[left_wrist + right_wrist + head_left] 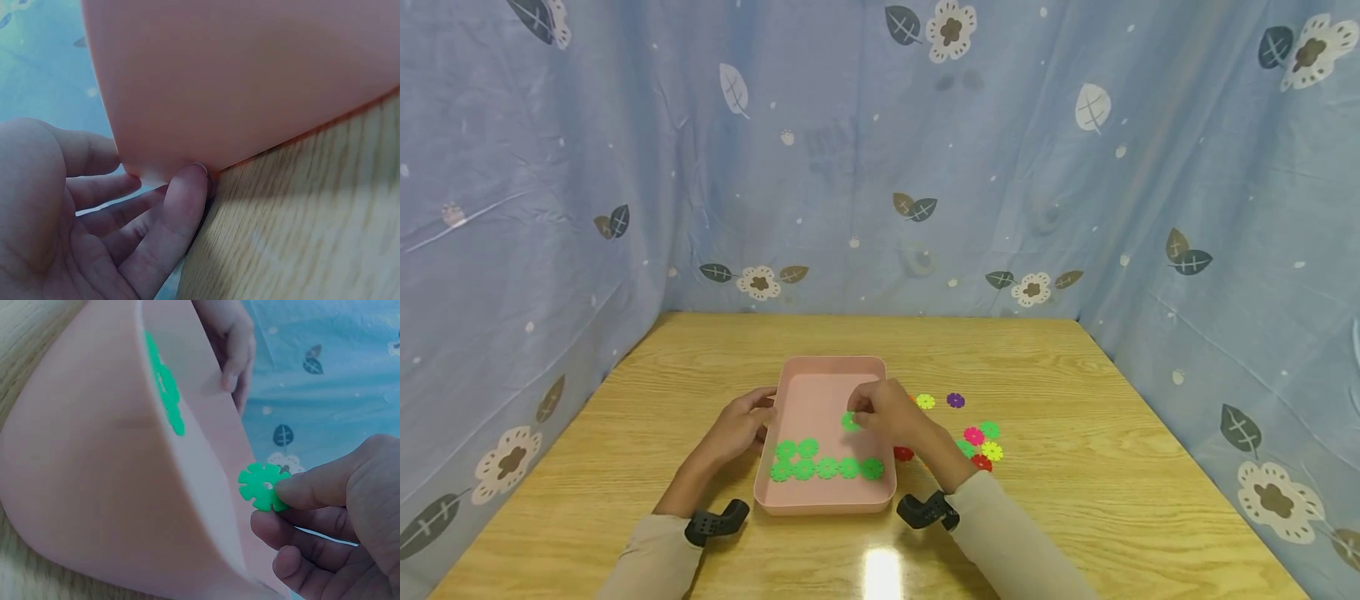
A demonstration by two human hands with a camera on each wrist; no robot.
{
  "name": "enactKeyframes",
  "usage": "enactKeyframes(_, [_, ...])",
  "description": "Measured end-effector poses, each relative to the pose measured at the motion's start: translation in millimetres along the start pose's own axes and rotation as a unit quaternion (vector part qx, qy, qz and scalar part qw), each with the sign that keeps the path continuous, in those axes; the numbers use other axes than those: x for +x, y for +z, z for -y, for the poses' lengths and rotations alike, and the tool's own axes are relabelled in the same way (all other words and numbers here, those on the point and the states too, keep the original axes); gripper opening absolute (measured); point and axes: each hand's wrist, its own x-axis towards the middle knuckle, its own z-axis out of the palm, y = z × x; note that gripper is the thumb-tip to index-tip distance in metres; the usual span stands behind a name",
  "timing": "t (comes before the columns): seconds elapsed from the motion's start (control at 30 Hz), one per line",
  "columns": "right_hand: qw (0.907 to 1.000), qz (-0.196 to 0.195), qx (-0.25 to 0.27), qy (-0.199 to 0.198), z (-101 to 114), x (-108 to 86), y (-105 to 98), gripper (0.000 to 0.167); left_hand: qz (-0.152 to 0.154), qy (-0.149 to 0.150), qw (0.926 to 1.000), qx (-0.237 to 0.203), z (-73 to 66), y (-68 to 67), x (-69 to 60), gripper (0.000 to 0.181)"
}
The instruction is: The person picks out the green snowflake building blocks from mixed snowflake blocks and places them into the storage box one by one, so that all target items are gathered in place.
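Note:
A pink rectangular tray (820,507) stands on the table. My left hand (741,429) holds it at the outside of its left wall; in the left wrist view the thumb (182,206) and fingertips touch the pink plastic. Over the tray's right half, my right hand (887,410) pinches a green notched plastic disc (259,485) between thumb and index finger, as the right wrist view shows. Several matching green discs (827,467) lie in the tray toward its near end, in one row with a shorter row behind it at the left.
Loose discs lie on the table right of the tray: a purple one (956,401), a pink one (973,436), yellow, red and green ones, some partly hidden by my right arm. A blue patterned curtain (865,167) borders the table at the back and sides.

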Motion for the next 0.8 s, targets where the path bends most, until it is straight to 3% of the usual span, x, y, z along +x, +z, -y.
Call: enactKeyframes(0.8, [0.9989, 0.039, -0.026, 0.007, 3.8, 13.8, 28.1, 0.016, 0.003, 0.005, 1.0000, -0.001, 0.3, -0.7, -1.2, 0.051])
